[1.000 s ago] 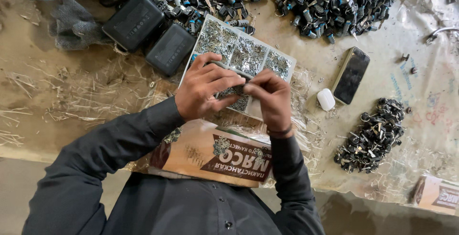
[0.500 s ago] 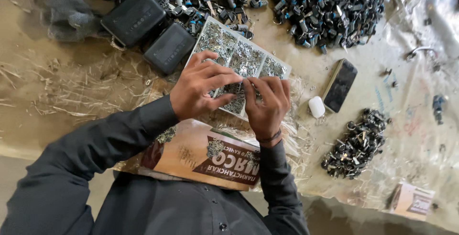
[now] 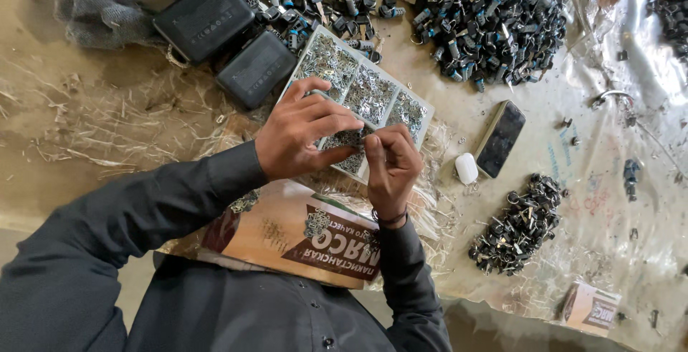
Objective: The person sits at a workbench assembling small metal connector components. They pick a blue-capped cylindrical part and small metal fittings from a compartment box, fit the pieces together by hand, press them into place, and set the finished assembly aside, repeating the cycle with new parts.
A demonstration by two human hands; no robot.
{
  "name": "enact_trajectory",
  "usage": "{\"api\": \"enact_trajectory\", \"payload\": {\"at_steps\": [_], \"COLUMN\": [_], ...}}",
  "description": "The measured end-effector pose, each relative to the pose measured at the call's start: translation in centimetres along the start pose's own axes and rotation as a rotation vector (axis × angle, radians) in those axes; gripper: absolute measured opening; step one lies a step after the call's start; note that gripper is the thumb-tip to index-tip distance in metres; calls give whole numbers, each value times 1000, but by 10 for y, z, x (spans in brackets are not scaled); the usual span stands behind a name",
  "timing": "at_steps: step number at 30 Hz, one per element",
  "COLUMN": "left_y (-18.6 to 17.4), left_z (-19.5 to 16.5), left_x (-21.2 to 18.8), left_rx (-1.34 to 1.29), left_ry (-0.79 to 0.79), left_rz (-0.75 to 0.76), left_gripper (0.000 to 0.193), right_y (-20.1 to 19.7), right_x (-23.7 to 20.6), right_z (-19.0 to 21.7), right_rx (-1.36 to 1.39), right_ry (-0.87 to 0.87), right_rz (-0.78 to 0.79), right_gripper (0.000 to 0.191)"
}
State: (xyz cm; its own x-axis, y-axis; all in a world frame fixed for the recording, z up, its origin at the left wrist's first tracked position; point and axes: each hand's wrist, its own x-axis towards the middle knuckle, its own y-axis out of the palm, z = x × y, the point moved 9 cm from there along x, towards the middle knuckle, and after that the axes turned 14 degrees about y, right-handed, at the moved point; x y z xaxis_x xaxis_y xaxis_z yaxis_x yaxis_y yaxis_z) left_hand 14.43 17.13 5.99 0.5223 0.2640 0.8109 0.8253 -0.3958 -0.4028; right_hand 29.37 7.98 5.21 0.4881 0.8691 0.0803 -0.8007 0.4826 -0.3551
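My left hand (image 3: 301, 135) and my right hand (image 3: 390, 165) meet fingertip to fingertip over the near end of a white divided tray (image 3: 428, 110) filled with small metal bits. Both pinch something tiny between them; I cannot make out what it is. The tray lies tilted on the sheet, with several compartments showing beyond my fingers. A flat printed cardboard box (image 3: 301, 231) rests on my lap under my forearms.
Two black cases (image 3: 208, 18) (image 3: 256, 69) lie left of the tray. A big heap of dark small parts (image 3: 480, 15) spreads at the top, a smaller heap (image 3: 519, 223) at right. A phone (image 3: 500, 139), a white earbud case (image 3: 466, 168) and a small box (image 3: 591, 307) lie nearby.
The view has shifted a little, so everything sits slightly further left. My hands stay together over the tray, fingers working at the same spot.
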Motion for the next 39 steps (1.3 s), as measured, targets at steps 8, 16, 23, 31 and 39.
{"api": "enact_trajectory", "payload": {"at_steps": [8, 16, 23, 31, 39], "left_y": [1, 2, 2, 1, 0], "left_z": [-2, -5, -11, -13, -15], "left_x": [0, 2, 4, 2, 3], "left_rx": [-8, -4, -21, -71, -35], "left_ry": [4, 10, 44, 38, 43], "left_rz": [-7, 21, 27, -13, -7], "left_gripper": [34, 32, 35, 37, 38], "right_y": [-2, -6, 3, 6, -6], "right_x": [3, -2, 2, 5, -5], "right_z": [1, 8, -39, -52, -14], "right_rx": [18, -129, 310, 404, 52], "right_ry": [74, -92, 270, 355, 98], "right_rz": [47, -35, 221, 364, 128], "right_gripper": [12, 8, 8, 6, 10]}}
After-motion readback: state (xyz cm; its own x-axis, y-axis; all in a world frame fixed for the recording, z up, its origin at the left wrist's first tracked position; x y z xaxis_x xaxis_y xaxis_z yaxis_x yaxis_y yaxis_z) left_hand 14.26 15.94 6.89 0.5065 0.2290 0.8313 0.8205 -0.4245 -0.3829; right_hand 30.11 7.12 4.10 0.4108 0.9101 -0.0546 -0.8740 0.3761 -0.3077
